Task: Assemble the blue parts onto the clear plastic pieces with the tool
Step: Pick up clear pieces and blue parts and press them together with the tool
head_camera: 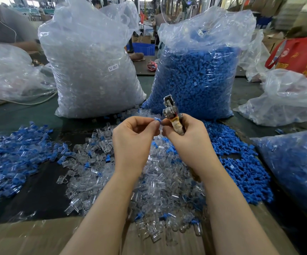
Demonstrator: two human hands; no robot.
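Observation:
My left hand (133,137) pinches a small blue part (158,120) between thumb and fingertips, held up over the table. My right hand (186,134) grips the wrapped handle of a metal plier-like tool (170,108), whose head points up and away; its fingertips also touch the blue part. Whether a clear piece sits between the hands is hidden by the fingers. Below the hands lies a heap of loose clear plastic pieces (160,186). Loose blue parts (241,162) are piled to the right.
A pile of mixed blue-and-clear pieces (14,155) spreads at the left. Behind stand a tall bag of clear pieces (93,70) and a bag of blue parts (195,80). More plastic bags sit at both sides, with a red bag (303,56) far right. Cardboard (29,236) lines the near edge.

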